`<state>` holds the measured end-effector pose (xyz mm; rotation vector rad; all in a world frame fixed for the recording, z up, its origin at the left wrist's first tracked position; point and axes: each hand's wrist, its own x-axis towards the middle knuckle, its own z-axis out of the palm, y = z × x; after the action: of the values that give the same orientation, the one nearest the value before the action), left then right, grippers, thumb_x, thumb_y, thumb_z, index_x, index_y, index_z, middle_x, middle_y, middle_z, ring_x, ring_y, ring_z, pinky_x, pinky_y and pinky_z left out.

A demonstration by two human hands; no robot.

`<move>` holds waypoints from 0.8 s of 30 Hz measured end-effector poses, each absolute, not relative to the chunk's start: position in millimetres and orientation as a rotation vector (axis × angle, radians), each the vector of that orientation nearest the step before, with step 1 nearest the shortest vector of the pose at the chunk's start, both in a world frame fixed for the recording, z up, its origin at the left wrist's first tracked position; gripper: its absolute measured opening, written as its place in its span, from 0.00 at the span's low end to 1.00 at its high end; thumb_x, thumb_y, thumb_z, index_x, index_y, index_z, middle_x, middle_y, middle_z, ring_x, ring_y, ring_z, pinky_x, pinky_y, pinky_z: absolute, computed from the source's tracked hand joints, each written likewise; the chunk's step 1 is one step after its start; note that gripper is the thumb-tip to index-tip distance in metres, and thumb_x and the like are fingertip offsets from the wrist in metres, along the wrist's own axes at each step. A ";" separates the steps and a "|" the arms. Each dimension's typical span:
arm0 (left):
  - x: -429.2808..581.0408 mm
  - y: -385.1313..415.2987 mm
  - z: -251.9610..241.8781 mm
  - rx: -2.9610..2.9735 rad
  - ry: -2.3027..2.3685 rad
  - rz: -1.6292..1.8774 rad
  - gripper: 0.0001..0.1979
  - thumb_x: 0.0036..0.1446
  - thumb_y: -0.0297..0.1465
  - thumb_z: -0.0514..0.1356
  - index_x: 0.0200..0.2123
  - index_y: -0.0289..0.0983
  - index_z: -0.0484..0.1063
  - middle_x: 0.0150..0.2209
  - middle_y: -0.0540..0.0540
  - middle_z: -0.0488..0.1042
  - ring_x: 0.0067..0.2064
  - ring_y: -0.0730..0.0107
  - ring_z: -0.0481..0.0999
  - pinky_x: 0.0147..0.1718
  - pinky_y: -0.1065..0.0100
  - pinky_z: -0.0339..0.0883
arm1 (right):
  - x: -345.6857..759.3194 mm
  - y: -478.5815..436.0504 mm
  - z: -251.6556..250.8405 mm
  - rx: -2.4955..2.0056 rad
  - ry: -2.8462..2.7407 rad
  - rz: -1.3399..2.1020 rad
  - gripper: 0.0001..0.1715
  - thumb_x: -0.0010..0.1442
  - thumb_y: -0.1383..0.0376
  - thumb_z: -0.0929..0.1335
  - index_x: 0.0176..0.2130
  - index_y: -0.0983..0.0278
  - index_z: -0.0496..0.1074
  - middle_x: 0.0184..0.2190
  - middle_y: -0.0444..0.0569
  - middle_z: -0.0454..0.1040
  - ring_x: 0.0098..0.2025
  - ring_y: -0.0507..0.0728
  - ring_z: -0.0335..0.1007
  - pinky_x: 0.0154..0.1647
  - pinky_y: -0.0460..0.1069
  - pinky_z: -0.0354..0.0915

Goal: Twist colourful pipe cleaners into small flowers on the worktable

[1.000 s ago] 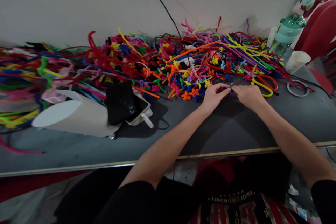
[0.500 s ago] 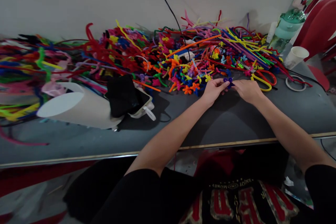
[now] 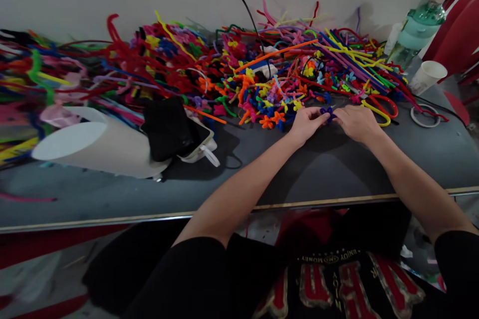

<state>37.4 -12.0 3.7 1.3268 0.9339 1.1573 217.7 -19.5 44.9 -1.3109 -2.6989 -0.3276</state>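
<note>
A small dark purple pipe-cleaner flower (image 3: 328,113) is held between my two hands above the grey table. My left hand (image 3: 307,123) pinches its left side between thumb and fingers. From the right, the closed fingers of my right hand (image 3: 357,122) grip its other side; the fingertips are partly hidden. Just beyond my left hand lie finished-looking orange pipe-cleaner flowers (image 3: 277,117) and other small coloured ones. Scissors with yellow and red handles (image 3: 379,109) rest beside my right hand.
A long heap of coloured pipe cleaners (image 3: 149,70) runs along the wall. At left lie a white tube (image 3: 123,144) and a black phone-like object (image 3: 168,127). A paper cup (image 3: 428,77), a green bottle (image 3: 417,35) and a white ring (image 3: 424,116) stand or lie at right.
The view has shifted slightly, so the table things sit a little differently in it. Both hands stay on the purple flower, whose loops look more spread now.
</note>
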 end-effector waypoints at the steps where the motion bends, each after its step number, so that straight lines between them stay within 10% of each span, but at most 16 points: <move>1: 37.7 -11.8 3.0 1.337 0.943 1.174 0.11 0.52 0.36 0.67 0.26 0.35 0.74 0.23 0.49 0.74 0.24 0.76 0.68 0.26 0.71 0.62 | 217.9 -19.3 45.6 -1.269 -2.713 -0.358 0.22 0.72 0.60 0.57 0.44 0.66 0.75 0.35 0.56 0.79 0.39 0.59 0.70 0.34 0.51 0.50; 24: 37.0 -9.8 1.0 1.637 1.056 1.237 0.08 0.54 0.33 0.64 0.32 0.32 0.78 0.27 0.48 0.77 0.28 0.74 0.71 0.31 0.71 0.66 | 225.7 -17.2 42.5 -1.167 -2.631 -0.151 0.20 0.69 0.57 0.60 0.39 0.64 0.75 0.30 0.53 0.76 0.36 0.59 0.68 0.36 0.51 0.55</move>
<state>37.0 -9.8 1.0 1.6372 1.0558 1.2368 225.7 -17.2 42.5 -1.1675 -2.6308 -0.1506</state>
